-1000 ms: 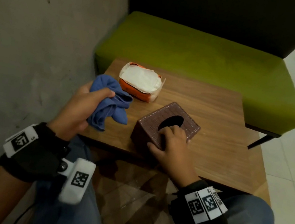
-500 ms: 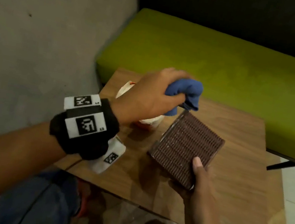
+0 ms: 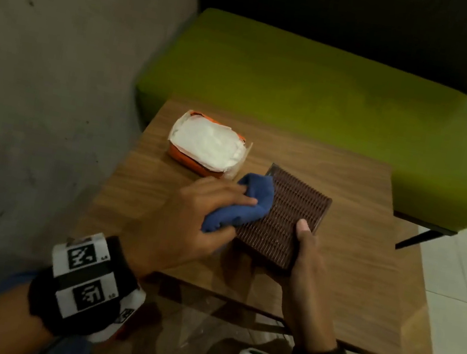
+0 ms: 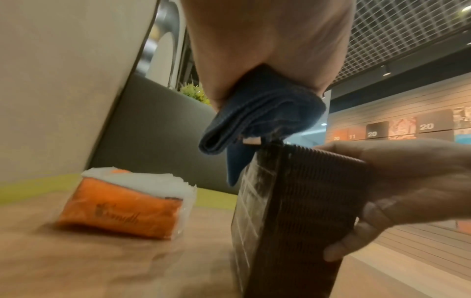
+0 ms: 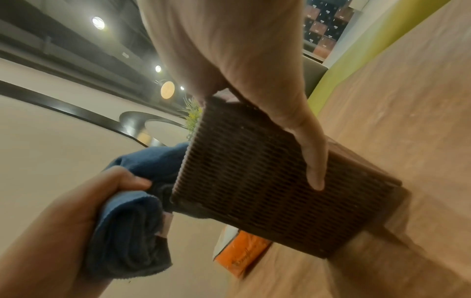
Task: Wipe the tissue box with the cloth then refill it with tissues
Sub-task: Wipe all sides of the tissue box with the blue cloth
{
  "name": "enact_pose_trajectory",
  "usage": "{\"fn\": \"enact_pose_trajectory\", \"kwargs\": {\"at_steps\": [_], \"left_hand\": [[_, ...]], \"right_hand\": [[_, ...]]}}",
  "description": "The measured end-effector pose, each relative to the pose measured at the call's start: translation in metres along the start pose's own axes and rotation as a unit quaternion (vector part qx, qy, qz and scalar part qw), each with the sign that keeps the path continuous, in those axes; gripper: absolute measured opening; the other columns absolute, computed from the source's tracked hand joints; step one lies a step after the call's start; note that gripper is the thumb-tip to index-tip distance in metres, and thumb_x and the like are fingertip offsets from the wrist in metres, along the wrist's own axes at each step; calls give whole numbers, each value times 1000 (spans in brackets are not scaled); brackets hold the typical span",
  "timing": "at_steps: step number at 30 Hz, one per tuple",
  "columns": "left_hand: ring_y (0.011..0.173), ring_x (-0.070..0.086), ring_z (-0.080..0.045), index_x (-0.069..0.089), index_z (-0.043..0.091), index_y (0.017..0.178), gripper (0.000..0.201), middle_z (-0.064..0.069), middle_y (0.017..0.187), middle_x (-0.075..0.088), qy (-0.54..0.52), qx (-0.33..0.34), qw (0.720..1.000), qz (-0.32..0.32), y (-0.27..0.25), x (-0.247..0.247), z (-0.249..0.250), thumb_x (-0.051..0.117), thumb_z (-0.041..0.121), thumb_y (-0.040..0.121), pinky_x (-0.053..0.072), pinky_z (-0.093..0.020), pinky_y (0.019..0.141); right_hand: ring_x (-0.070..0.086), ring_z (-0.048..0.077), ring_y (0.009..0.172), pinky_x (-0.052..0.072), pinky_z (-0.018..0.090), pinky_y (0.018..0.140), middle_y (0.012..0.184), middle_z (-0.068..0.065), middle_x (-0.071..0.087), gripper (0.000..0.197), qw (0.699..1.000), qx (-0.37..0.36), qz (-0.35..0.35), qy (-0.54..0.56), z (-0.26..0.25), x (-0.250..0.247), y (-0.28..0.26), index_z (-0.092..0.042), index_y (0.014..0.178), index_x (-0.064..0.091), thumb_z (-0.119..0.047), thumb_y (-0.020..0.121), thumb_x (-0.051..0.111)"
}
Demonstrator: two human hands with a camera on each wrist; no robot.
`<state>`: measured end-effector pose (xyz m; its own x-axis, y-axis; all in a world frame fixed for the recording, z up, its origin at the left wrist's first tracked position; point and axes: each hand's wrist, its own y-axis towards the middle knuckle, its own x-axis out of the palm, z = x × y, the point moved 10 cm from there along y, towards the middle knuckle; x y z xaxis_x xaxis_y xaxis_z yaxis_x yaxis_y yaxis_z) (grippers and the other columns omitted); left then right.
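A woven side of the tissue box [image 3: 287,216] is being wiped with the blue cloth [image 3: 244,206].

The box is being held tipped on the wooden table [image 3: 361,198] by the right hand [image 3: 309,260], thumb curled over its edge; the bunched cloth is being clutched against it by the left hand [image 3: 197,217]. Judged from this, the box could be pushed out of the one-handed grip if it is being rubbed too hard. The tissue pack [image 3: 207,149] is lying just beside. The box's opening is being hidden from every view.

Tissue box [image 3: 287,216] opening: faces away, unseen
Right hand [image 3: 308,269] fingers: hidden behind box
Cloth [image 3: 239,205]: partly covered by left hand [image 3: 187,224]
Tissue pack [image 4: 127,205] print: blurred
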<state>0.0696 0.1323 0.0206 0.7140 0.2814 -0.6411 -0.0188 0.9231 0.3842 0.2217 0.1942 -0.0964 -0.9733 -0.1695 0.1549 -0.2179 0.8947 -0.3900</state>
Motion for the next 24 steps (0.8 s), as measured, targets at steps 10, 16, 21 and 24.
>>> {"fn": "enact_pose_trajectory", "kwargs": {"at_steps": [10, 16, 21, 24], "left_hand": [[101, 55, -22, 64, 14, 109, 37, -3, 107, 65, 90, -69, 993, 40, 25, 22, 3, 50, 38, 84, 43, -33, 90], [95, 56, -15, 67, 13, 100, 31, 0, 98, 65, 69, -68, 991, 90, -36, 10, 13, 54, 34, 81, 45, -29, 84], [94, 52, -18, 62, 21, 97, 58, 4, 96, 61, 159, -127, 977, 62, -8, 15, 2, 46, 72, 73, 44, -32, 80], [105, 49, -22, 54, 23, 113, 82, 3, 110, 58, 247, -143, 958, 10, -10, 27, 4, 33, 86, 64, 41, -37, 86]], "right_hand": [[69, 26, 103, 51, 54, 97, 113, 6, 73, 44, 999, -11, 29, 15, 1, 1, -16, -23, 121, 63, -50, 89, 52], [66, 23, 109, 48, 50, 102, 119, 7, 69, 39, 998, -21, 56, -2, 2, -2, -16, -13, 126, 61, -38, 99, 48], [66, 25, 108, 54, 55, 92, 120, 8, 67, 36, 1000, 19, 3, 11, 17, 9, -32, -21, 119, 59, -46, 100, 42], [63, 21, 114, 59, 38, 80, 130, 6, 61, 52, 996, 67, -52, 16, 31, 16, -43, -18, 134, 49, -54, 99, 33]]}}
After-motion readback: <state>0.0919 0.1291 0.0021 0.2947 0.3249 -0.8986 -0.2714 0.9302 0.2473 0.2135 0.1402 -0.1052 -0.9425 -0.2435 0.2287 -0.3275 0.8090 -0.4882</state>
